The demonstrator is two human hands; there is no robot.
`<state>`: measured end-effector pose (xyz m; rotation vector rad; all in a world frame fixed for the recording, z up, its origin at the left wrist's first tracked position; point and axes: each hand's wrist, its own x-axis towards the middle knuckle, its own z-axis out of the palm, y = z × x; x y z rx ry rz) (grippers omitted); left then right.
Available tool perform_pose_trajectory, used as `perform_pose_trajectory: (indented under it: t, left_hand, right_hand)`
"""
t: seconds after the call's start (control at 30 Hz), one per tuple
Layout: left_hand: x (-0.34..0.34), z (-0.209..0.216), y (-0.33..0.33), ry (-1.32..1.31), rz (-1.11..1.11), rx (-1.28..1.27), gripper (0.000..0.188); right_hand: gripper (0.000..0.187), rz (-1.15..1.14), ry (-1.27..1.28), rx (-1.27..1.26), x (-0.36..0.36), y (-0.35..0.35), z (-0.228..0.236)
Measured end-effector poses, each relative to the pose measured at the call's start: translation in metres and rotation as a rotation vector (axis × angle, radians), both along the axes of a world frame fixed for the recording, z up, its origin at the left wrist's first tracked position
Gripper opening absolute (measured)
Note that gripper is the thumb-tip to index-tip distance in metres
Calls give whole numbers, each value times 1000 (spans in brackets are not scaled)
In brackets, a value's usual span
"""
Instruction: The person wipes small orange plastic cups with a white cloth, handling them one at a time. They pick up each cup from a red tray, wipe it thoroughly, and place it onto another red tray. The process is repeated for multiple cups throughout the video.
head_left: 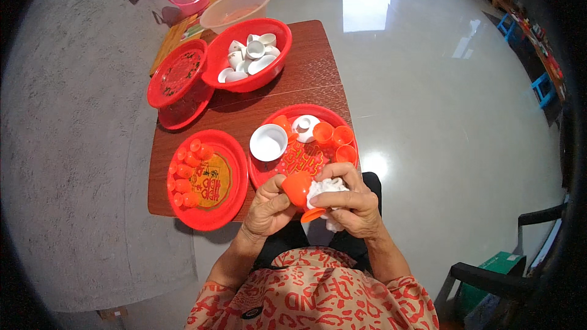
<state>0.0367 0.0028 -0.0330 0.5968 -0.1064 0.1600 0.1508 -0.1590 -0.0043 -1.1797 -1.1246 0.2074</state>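
Observation:
My left hand [268,209] grips a small orange footed cup [297,187], its foot tilted down toward me. In my right hand [359,203] is a bunched white cloth [328,190], pressed against the cup's side. Both hands are over the near edge of a red round tray [260,174]. On that tray stand a white bowl [269,142], a white lid-like piece with a knob [305,127] and several orange cups [343,135]. To the left, another red tray [239,177] holds several small orange footed cups [185,171], most lying on their sides.
Farther back on the brown table [312,55], a red basin [247,84] holds several white cups and bowls. Beside it is a red strainer-like basin [158,95]. Behind are a translucent basin [263,1] and a pink basin [194,3]. A dark-armed chair [489,281] stands at lower right.

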Motion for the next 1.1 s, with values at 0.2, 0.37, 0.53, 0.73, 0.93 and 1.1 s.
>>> perform_pose_trajectory:
  t: [0.2,0.37,0.53,0.73,0.93,1.1]
  left_hand:
    - [2,4,-4,30,28,-33,21]
    - [6,2,-3,-21,11,4,23]
    - [5,3,-7,-24,7,6,25]
    - [4,3,-4,-12,30,-33,25]
    - [1,-3,-2,-33,-6,-78,28]
    - [2,1,-5,-6,-54,-26,29]
  right_hand:
    - [30,57,182,-39,-10,-6,-12]
    - [34,-81,143,-42,-6,-13,-6]
    - [47,-39,35,-38,0,-1,15]
    - [44,-20,73,8,-10,-3,-5]
    - [41,7,92,-1,-9,-13,-4]
    - [50,19,168,-66,-2,-2,10]
